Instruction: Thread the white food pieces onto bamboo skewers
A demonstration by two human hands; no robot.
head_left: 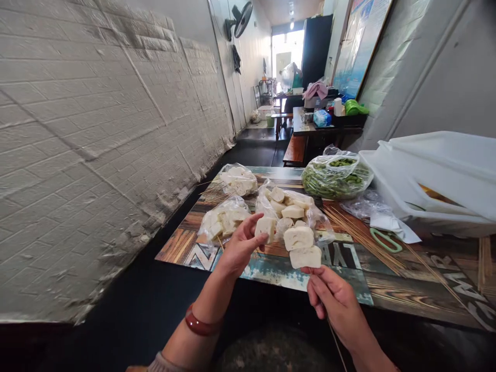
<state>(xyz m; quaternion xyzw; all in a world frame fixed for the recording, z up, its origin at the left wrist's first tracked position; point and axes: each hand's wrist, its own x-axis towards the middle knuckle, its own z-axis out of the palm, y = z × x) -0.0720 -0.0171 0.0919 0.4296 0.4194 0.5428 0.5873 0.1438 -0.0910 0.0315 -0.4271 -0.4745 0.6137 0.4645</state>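
Right hand (336, 297) grips skewer (336, 343) bearing spongy slabs (303, 253); left hand (241, 249) pinches rounded block (265, 227).

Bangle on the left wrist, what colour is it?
The bangle is reddish-brown, seen in the head view.

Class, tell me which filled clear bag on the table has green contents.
The far-right filled bag, beside the white tub: its contents look green, whereas the back-left bag, front-left bag and middle bag hold pale pieces.

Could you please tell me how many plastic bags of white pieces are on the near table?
3: a far-left bag, a near-left bag and a middle bag to their right. Others may be hidden.
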